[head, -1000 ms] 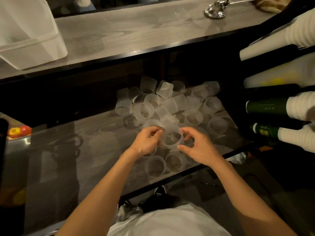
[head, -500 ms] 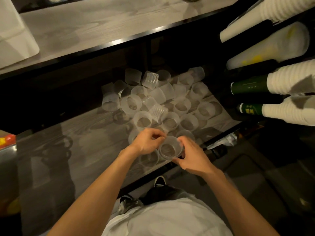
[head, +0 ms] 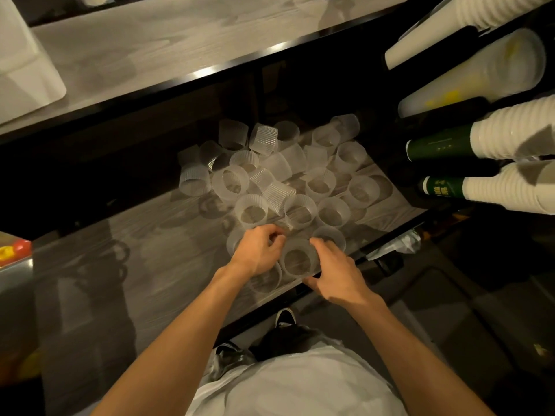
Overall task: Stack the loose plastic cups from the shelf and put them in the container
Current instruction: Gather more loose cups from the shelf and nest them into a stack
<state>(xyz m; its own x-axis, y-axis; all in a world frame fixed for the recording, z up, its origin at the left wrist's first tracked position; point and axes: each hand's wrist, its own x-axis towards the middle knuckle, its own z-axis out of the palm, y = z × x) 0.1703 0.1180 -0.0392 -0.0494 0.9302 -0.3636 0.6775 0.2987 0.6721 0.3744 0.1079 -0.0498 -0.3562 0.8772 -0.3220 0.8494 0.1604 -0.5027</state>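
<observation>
left hand (head: 258, 253): over the shelf's front edge, fingers curled, tips at the upper-left rim of the held cup. We can't tell whether they pinch it or only touch it.
right hand (head: 336, 274): gripping the held cup from the right, fingers round its far side, thumb under its near side.
held cup (head: 297, 261): clear ribbed plastic, mouth facing us, between the two hands near the shelf's front edge.
near cup (head: 265, 279): just below-left of the held cup, touching or overlapping it, partly under the left hand.
far cup (head: 329, 235): mouth-up, just past the right hand's fingers.
loose cups (head: 270, 175): we see them scattered over the right half of the shelf behind the hands. Some stand mouth-up, some lie on their sides, and many touch.
shelf (head: 150, 265): glossy grey wood-grain, set below the counter. It's dim, with cup shadows on the left part.
container (head: 27, 70): white translucent bin on the counter, top left, well apart from the hands. It's cut off by the frame and we can't see inside.
counter (head: 195, 40): pale wood-grain top with a dark front edge.
paper cup stacks (head: 516, 130): lying sideways at right, white and ribbed, two with dark green ends.
clear cup stack (head: 480, 70): above those, sideways, with yellow print.
red-yellow item (head: 13, 250): left edge, too cropped for us to identify.
shirt (head: 300, 385): white, bottom centre.
shoe (head: 285, 316): dark, on the floor under the shelf edge.
</observation>
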